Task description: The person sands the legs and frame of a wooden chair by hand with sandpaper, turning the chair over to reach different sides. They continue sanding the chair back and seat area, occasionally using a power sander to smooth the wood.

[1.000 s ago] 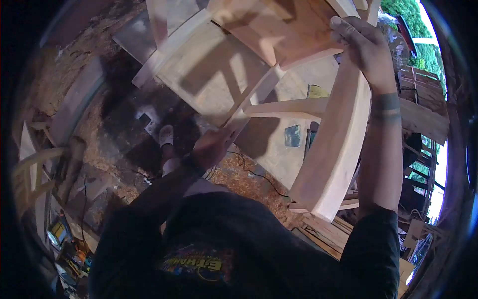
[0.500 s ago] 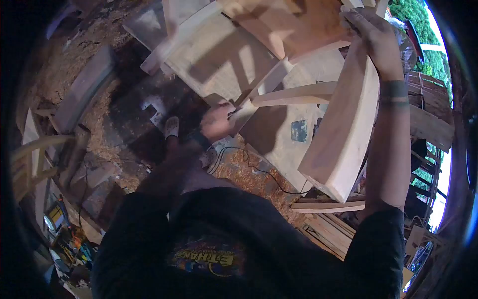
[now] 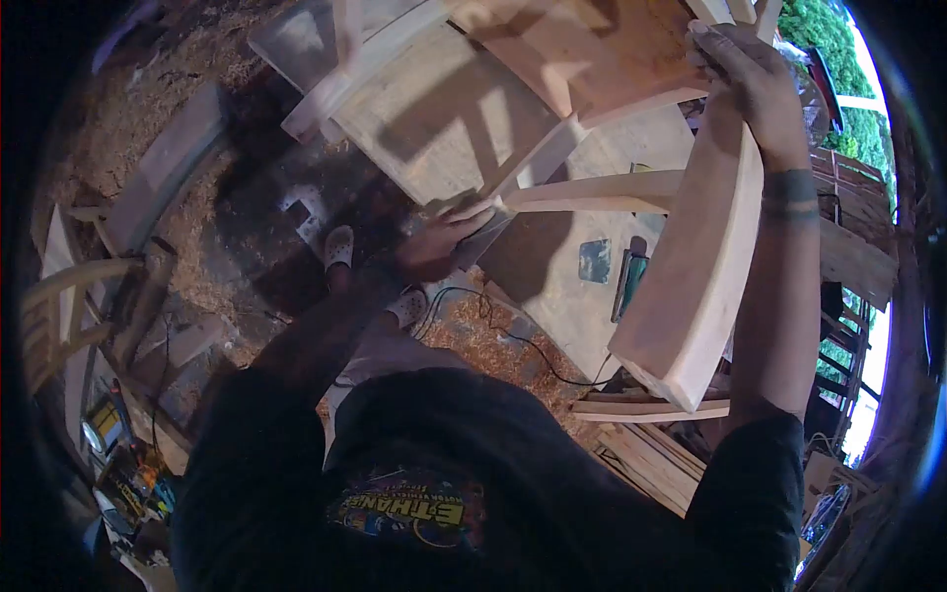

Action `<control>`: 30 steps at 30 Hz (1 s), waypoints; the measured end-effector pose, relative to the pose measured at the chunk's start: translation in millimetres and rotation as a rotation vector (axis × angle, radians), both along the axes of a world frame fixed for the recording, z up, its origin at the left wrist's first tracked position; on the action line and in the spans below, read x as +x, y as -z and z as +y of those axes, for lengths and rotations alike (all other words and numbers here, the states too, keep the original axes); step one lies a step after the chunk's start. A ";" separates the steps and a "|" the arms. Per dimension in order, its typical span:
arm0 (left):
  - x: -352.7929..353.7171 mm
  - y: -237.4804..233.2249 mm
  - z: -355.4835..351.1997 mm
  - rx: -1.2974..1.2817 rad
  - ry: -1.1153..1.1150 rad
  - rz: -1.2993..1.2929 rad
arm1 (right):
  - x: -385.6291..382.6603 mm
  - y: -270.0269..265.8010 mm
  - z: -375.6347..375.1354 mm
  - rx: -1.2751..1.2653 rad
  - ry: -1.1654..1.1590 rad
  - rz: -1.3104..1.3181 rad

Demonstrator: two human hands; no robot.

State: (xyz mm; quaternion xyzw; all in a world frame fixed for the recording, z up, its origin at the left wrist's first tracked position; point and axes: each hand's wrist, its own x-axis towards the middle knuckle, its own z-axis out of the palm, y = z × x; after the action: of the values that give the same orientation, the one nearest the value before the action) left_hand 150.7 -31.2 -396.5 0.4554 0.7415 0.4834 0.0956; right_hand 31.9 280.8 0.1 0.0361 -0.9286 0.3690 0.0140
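Observation:
A wooden chair frame (image 3: 592, 189) lies over a pale board (image 3: 533, 257). Its broad curved piece (image 3: 691, 257) slants down toward me at the right. At the upper right my right hand (image 3: 755, 89) is wrapped round the top end of that broad piece. My left hand (image 3: 444, 242) lies against the frame's left corner, with its fingers stretched along the wood. A reddish-brown wooden panel (image 3: 612, 49) is fixed in the frame at the top.
A curved wooden piece (image 3: 168, 168) lies amid sawdust at the left. Another chair part (image 3: 69, 296) stands at the far left, above some tools (image 3: 133, 474). A black cable (image 3: 513, 335) crosses the floor. Wooden strips (image 3: 651, 454) are stacked at the lower right.
The broad curved piece and my right hand have shifted slightly right. My left hand's fingers have straightened out along the frame. A green object on the board now shows more fully.

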 end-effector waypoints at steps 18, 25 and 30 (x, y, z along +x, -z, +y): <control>-17.2 10.9 -13.3 0.033 0.236 -0.317 | 5.0 -7.2 -7.9 0.286 -0.173 0.128; -4.1 -5.6 21.0 0.120 0.048 -0.551 | -3.1 1.8 5.8 0.079 0.037 -0.030; 41.0 11.7 -8.1 0.166 -0.092 -0.047 | 2.2 -5.3 -4.0 0.130 -0.121 0.076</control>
State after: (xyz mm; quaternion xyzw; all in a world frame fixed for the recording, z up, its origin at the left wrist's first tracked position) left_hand 191.6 -39.3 -408.1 0.4160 0.7165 0.5575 0.0526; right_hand 34.1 276.8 5.4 0.1069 -0.9455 0.3065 0.0244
